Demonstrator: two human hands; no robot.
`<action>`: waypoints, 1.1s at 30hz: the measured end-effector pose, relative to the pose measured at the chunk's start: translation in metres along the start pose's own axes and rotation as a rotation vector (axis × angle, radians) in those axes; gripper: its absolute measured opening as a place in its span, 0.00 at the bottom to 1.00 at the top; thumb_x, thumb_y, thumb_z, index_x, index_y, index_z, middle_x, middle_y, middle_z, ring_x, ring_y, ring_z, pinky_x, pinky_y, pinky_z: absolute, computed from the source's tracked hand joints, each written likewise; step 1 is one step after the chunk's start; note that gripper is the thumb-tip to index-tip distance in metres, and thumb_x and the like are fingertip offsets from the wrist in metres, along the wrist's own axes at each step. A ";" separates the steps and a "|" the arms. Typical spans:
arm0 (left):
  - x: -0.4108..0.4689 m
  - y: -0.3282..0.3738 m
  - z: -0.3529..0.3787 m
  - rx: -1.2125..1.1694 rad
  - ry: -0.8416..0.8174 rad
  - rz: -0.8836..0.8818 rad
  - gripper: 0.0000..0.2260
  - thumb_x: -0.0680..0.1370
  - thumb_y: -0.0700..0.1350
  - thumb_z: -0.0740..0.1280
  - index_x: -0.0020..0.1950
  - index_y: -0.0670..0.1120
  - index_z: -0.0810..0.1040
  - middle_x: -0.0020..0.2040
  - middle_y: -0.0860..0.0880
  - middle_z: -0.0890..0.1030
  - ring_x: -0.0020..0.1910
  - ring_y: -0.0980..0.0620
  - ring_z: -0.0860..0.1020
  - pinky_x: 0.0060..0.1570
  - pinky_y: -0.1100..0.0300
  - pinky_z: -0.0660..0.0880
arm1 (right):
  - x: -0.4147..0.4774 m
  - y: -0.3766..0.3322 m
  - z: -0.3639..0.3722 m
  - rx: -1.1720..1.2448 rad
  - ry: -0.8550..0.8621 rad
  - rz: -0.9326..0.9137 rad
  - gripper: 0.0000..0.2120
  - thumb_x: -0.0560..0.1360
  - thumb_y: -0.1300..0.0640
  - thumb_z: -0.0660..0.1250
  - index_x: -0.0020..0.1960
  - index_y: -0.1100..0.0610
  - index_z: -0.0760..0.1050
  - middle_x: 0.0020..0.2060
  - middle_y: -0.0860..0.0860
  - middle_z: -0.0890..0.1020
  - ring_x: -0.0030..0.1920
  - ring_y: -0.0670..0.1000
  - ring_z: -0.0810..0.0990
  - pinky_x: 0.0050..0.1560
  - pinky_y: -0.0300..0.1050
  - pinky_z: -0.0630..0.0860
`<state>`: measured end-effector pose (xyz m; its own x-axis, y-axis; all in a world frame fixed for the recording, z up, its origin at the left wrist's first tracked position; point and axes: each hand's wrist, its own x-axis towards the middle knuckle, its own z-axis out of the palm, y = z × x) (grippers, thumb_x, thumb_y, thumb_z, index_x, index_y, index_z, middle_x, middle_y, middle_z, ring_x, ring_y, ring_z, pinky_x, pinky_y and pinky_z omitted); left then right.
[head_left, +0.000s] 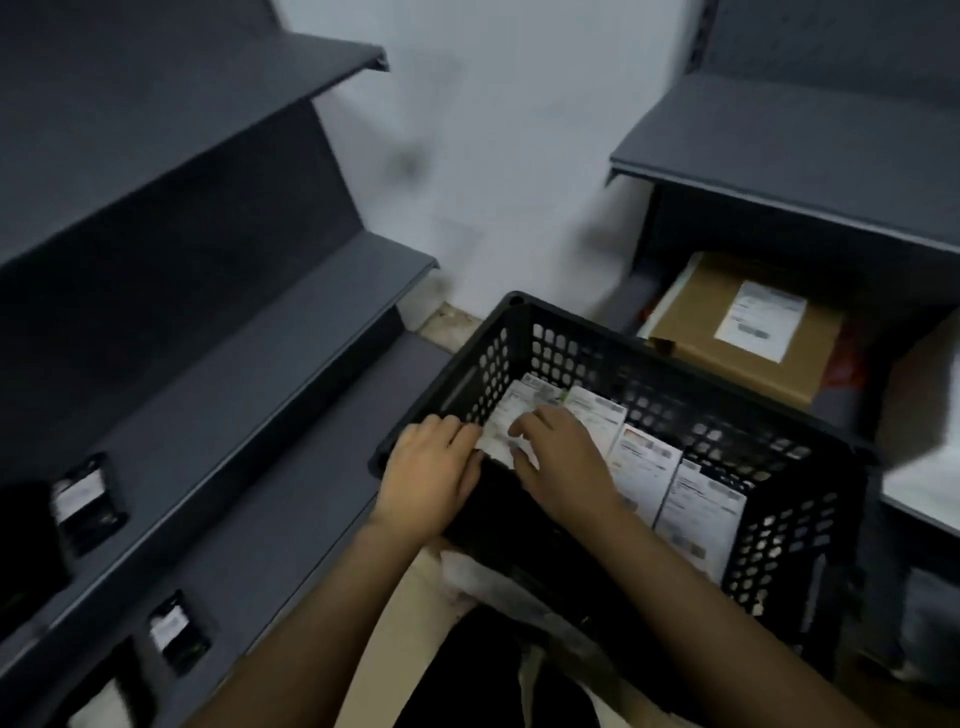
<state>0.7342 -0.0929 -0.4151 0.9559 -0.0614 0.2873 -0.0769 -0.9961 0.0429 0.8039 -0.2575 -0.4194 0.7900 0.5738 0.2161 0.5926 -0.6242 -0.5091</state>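
Observation:
A black perforated plastic crate stands on the floor in front of me. Several parcels with white shipping labels stand in a row inside it. Both my hands are at the leftmost labelled parcel near the crate's left wall. My left hand grips its left edge over the crate rim. My right hand lies on top of it with curled fingers pinching the label side. Two more labelled parcels stand to the right.
Dark grey shelves step up on the left; two small black labelled packets lie on the lower ones. On the right, a shelf unit holds a brown cardboard box with a white label. A white wall is behind.

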 end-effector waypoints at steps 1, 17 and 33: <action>-0.009 -0.001 -0.010 0.014 0.014 -0.028 0.09 0.76 0.49 0.62 0.50 0.46 0.79 0.41 0.49 0.76 0.41 0.47 0.74 0.40 0.55 0.68 | 0.002 -0.011 -0.001 0.009 0.005 -0.042 0.07 0.71 0.62 0.71 0.49 0.58 0.78 0.45 0.55 0.78 0.47 0.58 0.76 0.47 0.51 0.74; -0.199 -0.074 -0.216 0.517 0.265 -0.651 0.09 0.76 0.47 0.62 0.51 0.44 0.77 0.42 0.47 0.75 0.42 0.44 0.73 0.39 0.53 0.66 | 0.036 -0.286 0.007 0.223 -0.135 -0.836 0.09 0.77 0.56 0.67 0.56 0.54 0.77 0.52 0.49 0.77 0.56 0.52 0.73 0.58 0.46 0.70; -0.264 -0.235 -0.312 0.730 0.445 -0.734 0.09 0.75 0.46 0.68 0.52 0.43 0.78 0.43 0.46 0.76 0.41 0.44 0.74 0.40 0.53 0.67 | 0.124 -0.480 0.058 0.341 -0.040 -0.960 0.08 0.75 0.57 0.69 0.54 0.55 0.77 0.49 0.48 0.76 0.54 0.50 0.73 0.57 0.45 0.70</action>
<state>0.4115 0.1768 -0.2025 0.5043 0.4374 0.7446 0.7861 -0.5893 -0.1863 0.6081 0.1442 -0.1961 -0.0050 0.7736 0.6337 0.8919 0.2900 -0.3469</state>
